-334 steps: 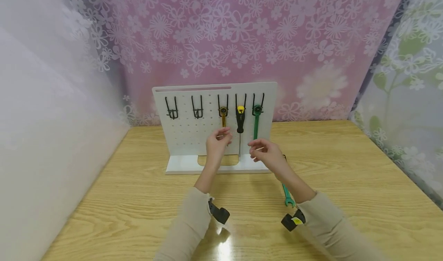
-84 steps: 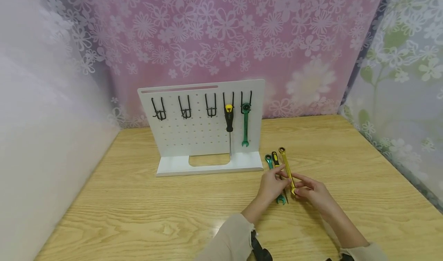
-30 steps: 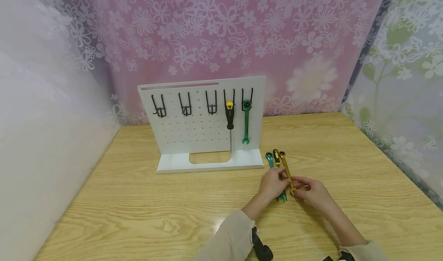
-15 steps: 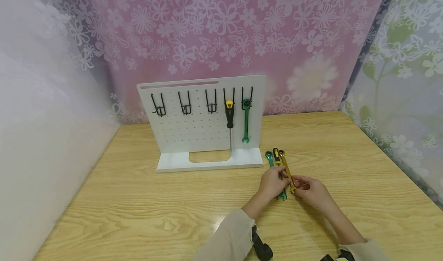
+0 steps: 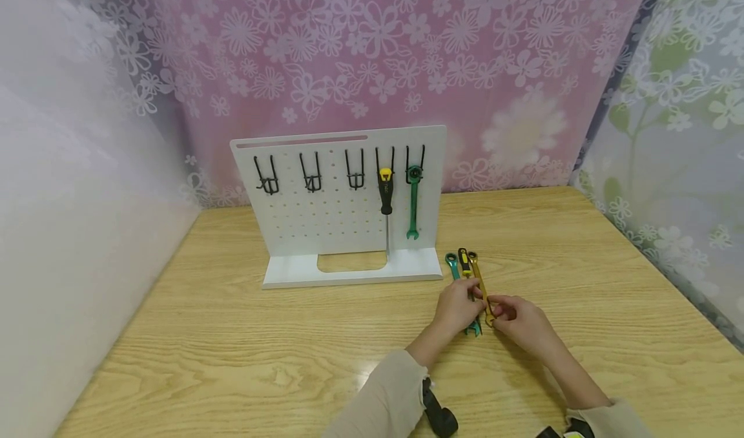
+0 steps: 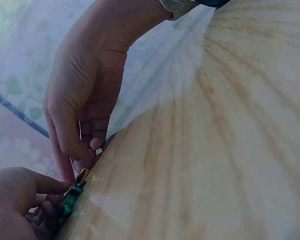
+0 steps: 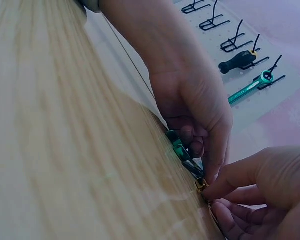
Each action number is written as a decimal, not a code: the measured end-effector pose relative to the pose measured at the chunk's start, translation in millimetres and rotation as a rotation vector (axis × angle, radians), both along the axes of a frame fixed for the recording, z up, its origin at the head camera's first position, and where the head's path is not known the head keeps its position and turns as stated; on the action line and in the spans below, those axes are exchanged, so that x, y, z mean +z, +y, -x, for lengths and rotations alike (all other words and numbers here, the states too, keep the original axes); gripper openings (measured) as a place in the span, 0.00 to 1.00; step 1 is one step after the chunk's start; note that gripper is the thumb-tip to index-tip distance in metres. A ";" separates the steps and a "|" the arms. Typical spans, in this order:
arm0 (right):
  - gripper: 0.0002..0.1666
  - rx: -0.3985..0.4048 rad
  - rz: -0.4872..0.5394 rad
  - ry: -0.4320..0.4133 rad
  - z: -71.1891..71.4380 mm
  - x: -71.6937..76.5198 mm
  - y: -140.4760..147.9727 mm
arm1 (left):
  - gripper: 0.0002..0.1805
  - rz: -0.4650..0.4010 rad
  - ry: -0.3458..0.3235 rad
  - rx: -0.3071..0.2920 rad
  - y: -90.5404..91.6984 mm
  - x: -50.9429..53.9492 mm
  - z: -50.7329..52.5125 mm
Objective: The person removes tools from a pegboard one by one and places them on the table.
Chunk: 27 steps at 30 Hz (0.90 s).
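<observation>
A yellow combination wrench (image 5: 479, 280) lies on the table right of the pegboard stand. My right hand (image 5: 526, 325) pinches its lower, open-jaw end between thumb and fingers. From the left, my left hand (image 5: 458, 305) reaches over two other tools and pinches the wrench's middle at its edge. Those tools are a green wrench (image 5: 452, 260) and a black-and-yellow screwdriver (image 5: 464, 260), side by side and partly hidden under the left hand. Both hands (image 6: 82, 85) meet close to the tabletop in the left wrist view, and the yellow wrench (image 7: 202, 185) shows between fingertips in the right wrist view.
A white pegboard (image 5: 314, 225) on a base stands behind, left of the hands. From its right-hand hooks hang another screwdriver (image 5: 386, 192) and another green wrench (image 5: 413, 202); three hooks to the left are bare. A flowered cloth (image 5: 372, 57) covers the back.
The yellow wrench, on the third hook 11 s ago, is now on the table. Since 2.8 s ago it has shifted slightly left and down, closer beside the screwdriver; both hands stay nearly still.
</observation>
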State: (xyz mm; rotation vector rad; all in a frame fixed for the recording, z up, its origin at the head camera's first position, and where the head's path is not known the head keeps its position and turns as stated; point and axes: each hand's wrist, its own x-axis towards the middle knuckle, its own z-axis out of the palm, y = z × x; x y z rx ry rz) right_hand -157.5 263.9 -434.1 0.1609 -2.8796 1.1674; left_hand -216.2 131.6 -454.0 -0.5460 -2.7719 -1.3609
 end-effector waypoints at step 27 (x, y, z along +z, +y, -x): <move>0.16 -0.128 0.122 0.044 -2.7 7.4 0.0 | 0.12 -0.331 -0.118 0.037 -0.6 1.4 0.0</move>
